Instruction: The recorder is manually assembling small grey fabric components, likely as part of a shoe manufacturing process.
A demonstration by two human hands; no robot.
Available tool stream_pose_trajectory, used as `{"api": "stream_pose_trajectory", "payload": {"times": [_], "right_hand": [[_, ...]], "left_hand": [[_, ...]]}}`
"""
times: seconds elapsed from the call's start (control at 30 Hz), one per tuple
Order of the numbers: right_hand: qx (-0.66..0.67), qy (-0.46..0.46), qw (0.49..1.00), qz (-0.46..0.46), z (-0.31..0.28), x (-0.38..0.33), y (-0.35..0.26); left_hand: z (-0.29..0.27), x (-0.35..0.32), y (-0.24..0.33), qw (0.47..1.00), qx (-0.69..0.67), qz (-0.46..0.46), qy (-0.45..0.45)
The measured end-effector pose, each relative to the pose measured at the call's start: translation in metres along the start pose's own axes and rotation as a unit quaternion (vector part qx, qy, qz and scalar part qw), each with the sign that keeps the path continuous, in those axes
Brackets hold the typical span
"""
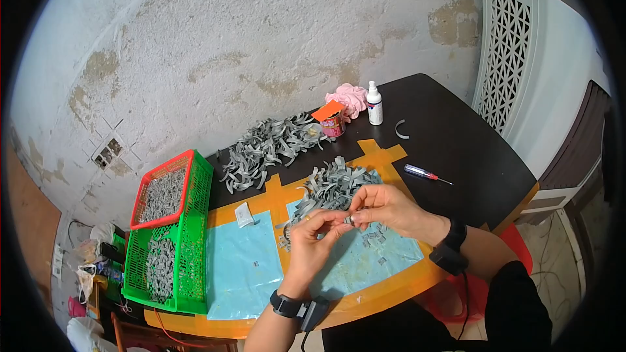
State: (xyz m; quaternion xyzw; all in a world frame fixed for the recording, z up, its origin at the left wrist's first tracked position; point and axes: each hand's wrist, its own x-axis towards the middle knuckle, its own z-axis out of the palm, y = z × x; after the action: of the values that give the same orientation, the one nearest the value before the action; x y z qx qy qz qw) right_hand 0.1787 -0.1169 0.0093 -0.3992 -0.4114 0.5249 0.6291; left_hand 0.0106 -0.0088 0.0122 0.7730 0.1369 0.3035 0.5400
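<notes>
Two hands are meeting above the surface (456, 137), fingertips touching.

- Left hand (312, 238): fingers are curling in, thumb and forefinger pinching one small grey clip (349, 220); one black wristband is sitting on the wrist.
- Right hand (385, 207): fingertips are pressing together on the same clip from the other side; one black wristband on the wrist.
- Clip: one, being held between the two hands, just above the right-hand sheet.
- Blue sheets: two, one (241, 267) lying to the left of the left hand, one (365, 261) lying beneath both hands and carrying several small grey bits, too small to count.
- Grey strips: two heaps, the near heap (336, 186) lying just beyond the fingertips, the far heap (267, 146) lying further off and to the left; the strips in each are too many to count.
- One lone strip (401, 129) is lying well beyond the right hand.
- Baskets: two, one red (163, 192) stacked on one green (173, 267), well left of the left hand, both holding grey pieces.
- Screwdriver (424, 173): one, lying just beyond the right hand, to its right.
- White bottle (374, 103): one, standing upright, far beyond the hands.
- Can (332, 120) with orange lid: one, beside the bottle.
- Pink cloth (349, 98): one, bunched behind the can.
</notes>
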Motion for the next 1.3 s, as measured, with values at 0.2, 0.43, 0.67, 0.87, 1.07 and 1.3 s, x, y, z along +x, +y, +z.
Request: {"api": "stream_pose_trajectory", "payload": {"times": [0.2,0.43,0.67,0.87,1.07,1.3], "right_hand": [[0.029,-0.012,0.999,0.006,0.001,0.000,-0.002],[0.064,-0.014,0.998,0.011,0.003,0.000,-0.001],[0.039,0.024,0.999,-0.017,0.011,-0.003,-0.001],[0.026,0.040,0.998,-0.037,0.011,-0.003,-0.001],[0.027,0.045,0.998,-0.032,0.012,-0.003,-0.001],[0.048,0.022,0.998,-0.020,0.009,-0.003,-0.002]], "left_hand": [[0.000,0.000,-0.012,0.988,-0.151,-0.011,-0.009],[0.000,0.000,-0.013,0.971,-0.227,-0.069,-0.019],[0.004,-0.001,-0.011,0.984,-0.178,0.001,0.006],[0.005,-0.002,-0.007,0.982,-0.185,-0.028,0.021],[0.005,-0.001,-0.008,0.978,-0.203,-0.038,0.015],[0.005,-0.002,-0.006,0.985,-0.172,-0.017,0.021]]}}
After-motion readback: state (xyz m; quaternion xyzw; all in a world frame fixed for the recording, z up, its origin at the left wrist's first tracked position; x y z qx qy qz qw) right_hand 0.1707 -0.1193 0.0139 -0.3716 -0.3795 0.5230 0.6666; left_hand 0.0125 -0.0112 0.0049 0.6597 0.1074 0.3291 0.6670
